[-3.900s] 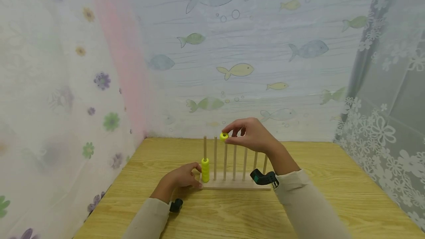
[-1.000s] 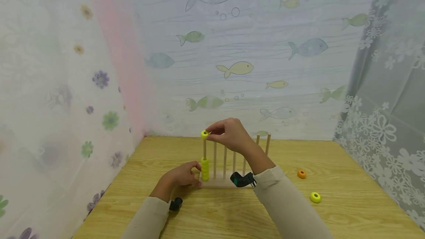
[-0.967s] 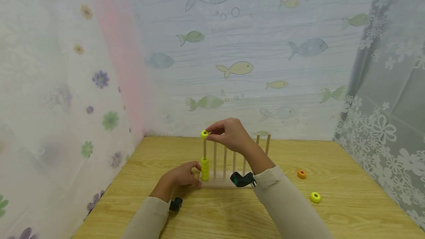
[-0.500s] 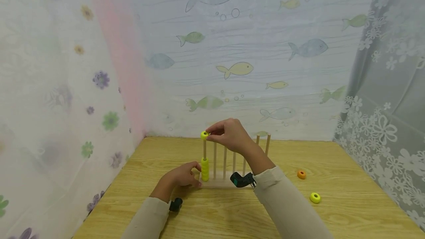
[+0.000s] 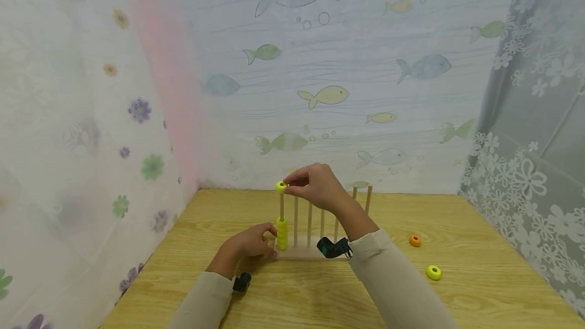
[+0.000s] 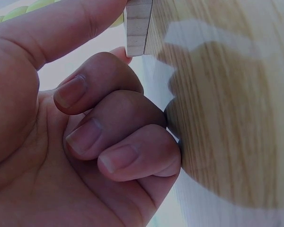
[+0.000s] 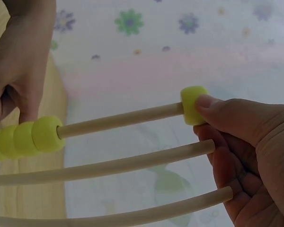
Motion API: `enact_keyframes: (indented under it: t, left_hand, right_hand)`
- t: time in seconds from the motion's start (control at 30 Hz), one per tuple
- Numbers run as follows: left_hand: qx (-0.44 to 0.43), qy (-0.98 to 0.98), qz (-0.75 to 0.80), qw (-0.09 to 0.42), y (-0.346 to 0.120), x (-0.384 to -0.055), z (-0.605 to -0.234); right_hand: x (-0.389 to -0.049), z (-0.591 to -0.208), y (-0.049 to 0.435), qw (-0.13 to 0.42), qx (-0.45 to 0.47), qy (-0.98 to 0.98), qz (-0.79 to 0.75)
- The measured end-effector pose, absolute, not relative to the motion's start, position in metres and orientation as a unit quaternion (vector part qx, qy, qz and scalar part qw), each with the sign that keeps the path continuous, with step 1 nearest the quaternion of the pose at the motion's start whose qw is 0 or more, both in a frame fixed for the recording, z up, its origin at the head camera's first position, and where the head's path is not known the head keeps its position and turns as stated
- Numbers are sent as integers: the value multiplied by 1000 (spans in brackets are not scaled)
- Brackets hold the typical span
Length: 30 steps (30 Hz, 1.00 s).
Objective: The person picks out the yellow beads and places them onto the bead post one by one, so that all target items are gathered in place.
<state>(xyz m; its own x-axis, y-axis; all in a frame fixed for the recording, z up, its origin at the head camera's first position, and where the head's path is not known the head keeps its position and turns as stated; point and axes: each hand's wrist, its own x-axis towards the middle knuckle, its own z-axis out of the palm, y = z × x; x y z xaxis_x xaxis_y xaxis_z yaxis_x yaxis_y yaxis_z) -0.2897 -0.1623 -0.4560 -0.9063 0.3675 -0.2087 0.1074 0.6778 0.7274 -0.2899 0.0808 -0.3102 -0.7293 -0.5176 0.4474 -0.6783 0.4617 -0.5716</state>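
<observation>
A wooden peg stand (image 5: 301,254) with a row of upright pegs stands on the table. Several yellow beads (image 5: 282,235) are stacked low on its leftmost peg. At the top of that same peg, my right hand (image 5: 322,189) pinches a yellow bead (image 5: 280,188) between thumb and fingers. The right wrist view shows the peg's tip inside this bead (image 7: 191,106). My left hand (image 5: 250,242) holds the left end of the base, the thumb on one side of the wood (image 6: 137,28) and its other fingers curled. The right forearm hides part of the stand.
An orange bead (image 5: 415,240) and a loose yellow bead (image 5: 433,272) lie on the wooden table (image 5: 292,298) to the right of the stand. Patterned curtains (image 5: 292,65) hang behind and at both sides.
Since the oldest frame, my right hand has carried the yellow bead left to the leftmost peg's tip. The two loose beads came into view as the arm shifted. Little differs over the last second.
</observation>
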Motion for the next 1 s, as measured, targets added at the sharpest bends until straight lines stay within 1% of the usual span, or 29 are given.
enact_keyframes:
  t: [0.63, 1.0]
  left_hand:
    - [133, 900, 378, 172, -163, -292, -456]
    - [136, 904, 367, 171, -163, -290, -454]
  right_hand:
    - [-290, -311, 82, 116, 354, -853, 367]
    - [-288, -312, 90, 145, 401, -825, 372]
